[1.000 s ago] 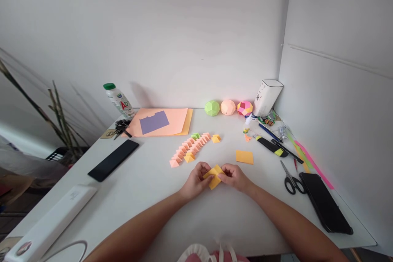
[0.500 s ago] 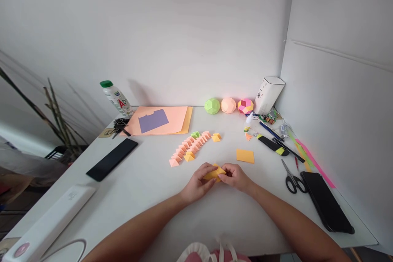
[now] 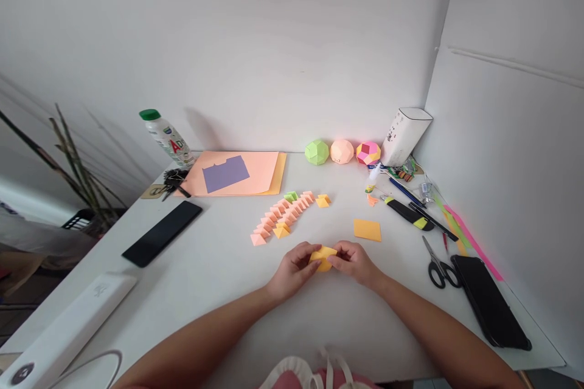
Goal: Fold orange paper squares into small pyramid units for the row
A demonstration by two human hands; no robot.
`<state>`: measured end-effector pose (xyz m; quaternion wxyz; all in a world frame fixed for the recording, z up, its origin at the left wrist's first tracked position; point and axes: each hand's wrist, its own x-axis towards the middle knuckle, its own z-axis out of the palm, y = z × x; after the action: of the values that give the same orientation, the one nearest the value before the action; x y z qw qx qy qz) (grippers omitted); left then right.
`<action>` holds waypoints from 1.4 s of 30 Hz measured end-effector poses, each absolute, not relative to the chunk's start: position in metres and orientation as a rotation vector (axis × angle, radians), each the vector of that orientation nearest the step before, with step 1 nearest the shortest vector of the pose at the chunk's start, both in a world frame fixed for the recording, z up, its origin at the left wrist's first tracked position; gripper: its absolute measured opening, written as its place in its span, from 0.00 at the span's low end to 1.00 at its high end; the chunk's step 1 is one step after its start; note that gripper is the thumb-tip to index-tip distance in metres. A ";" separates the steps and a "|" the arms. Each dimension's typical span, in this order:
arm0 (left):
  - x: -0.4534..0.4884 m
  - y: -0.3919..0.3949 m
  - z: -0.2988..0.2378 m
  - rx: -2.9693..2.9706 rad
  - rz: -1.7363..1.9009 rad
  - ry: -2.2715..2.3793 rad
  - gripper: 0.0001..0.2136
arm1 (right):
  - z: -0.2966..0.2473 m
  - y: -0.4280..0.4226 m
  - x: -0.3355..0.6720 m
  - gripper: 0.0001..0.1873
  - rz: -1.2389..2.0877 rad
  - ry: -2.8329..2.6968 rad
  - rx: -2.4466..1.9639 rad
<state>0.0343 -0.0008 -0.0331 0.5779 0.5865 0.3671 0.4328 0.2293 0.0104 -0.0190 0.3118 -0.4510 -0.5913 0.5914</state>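
Between both hands is a piece of yellow-orange paper (image 3: 324, 258), partly folded. My left hand (image 3: 295, 271) pinches its left side with thumb and fingers. On the right side, my right hand (image 3: 356, 264) grips the same paper, its thumb across the front. Just beyond my right hand lies a flat yellow-orange paper sheet (image 3: 367, 230). Two curving rows of folded peach paper pieces (image 3: 275, 214) stand beyond my left hand, with a few green and yellow ones at their ends. A folded yellow piece (image 3: 323, 201) sits apart from the rows.
Along the wall stand a green paper ball (image 3: 316, 152), a peach one (image 3: 342, 151) and a multicoloured one (image 3: 368, 152). Scissors (image 3: 440, 265), a box cutter (image 3: 406, 213) and a black phone (image 3: 491, 302) lie right. At left are a dark slab (image 3: 163, 233) and a long white device (image 3: 73, 325).
The paper in my hands has turned and now shows a broader, flatter face. Both hands keep hold of it. The camera view has shifted slightly.
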 end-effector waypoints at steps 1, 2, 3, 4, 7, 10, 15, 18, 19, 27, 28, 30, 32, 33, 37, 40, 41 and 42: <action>0.034 -0.001 -0.034 1.383 1.013 0.862 0.14 | -0.020 0.010 0.229 0.15 1.560 -1.548 -1.192; 0.033 -0.001 -0.034 1.392 1.011 0.864 0.14 | -0.021 0.010 0.230 0.15 1.557 -1.535 -1.195; 0.033 -0.001 -0.035 1.400 1.010 0.866 0.14 | -0.021 0.010 0.230 0.16 1.554 -1.526 -1.200; 0.033 -0.001 -0.035 1.403 1.011 0.867 0.14 | -0.022 0.010 0.230 0.16 1.548 -1.518 -1.209; 0.032 -0.002 -0.035 1.383 1.009 0.862 0.14 | -0.023 0.010 0.231 0.17 1.550 -1.502 -1.236; 0.031 -0.002 -0.033 1.317 1.003 0.816 0.15 | -0.023 0.010 0.231 0.17 1.573 -1.487 -1.245; 0.030 0.000 -0.031 1.223 0.968 0.744 0.14 | -0.020 0.010 0.231 0.17 1.606 -1.494 -1.263; 0.029 0.002 -0.032 1.262 0.965 0.753 0.14 | -0.019 0.011 0.232 0.17 1.629 -1.476 -1.250; 0.029 0.002 -0.033 1.295 0.964 0.772 0.14 | -0.020 0.011 0.232 0.17 1.620 -1.483 -1.247; 0.028 0.003 -0.032 1.623 0.869 0.925 0.15 | -0.025 0.008 0.231 0.17 1.488 -1.547 -1.230; 0.028 0.003 -0.031 1.648 0.856 0.928 0.15 | -0.024 0.008 0.231 0.17 1.474 -1.549 -1.221; 0.028 0.003 -0.028 1.694 0.825 0.939 0.16 | -0.024 0.007 0.230 0.16 1.448 -1.557 -1.206; 0.030 0.003 -0.024 1.743 0.787 0.952 0.15 | -0.023 0.007 0.229 0.16 1.417 -1.571 -1.201; 0.030 0.003 -0.022 1.765 0.769 0.960 0.14 | -0.023 0.007 0.228 0.16 1.402 -1.577 -1.199; 0.032 0.004 -0.017 1.825 0.728 0.970 0.13 | -0.022 0.007 0.228 0.15 1.389 -1.585 -1.158; 0.031 0.005 -0.018 1.844 0.715 0.954 0.13 | -0.022 0.007 0.228 0.14 1.416 -1.560 -1.143; 0.031 0.005 -0.019 1.846 0.712 0.947 0.13 | -0.023 0.007 0.228 0.14 1.429 -1.547 -1.143; 0.031 0.005 -0.019 1.847 0.712 0.942 0.13 | -0.024 0.007 0.228 0.13 1.445 -1.529 -1.142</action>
<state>0.0308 0.0053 -0.0194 0.4572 0.7494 0.3821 0.2887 0.2284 0.0070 -0.0237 0.3652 -0.4440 -0.5947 0.5620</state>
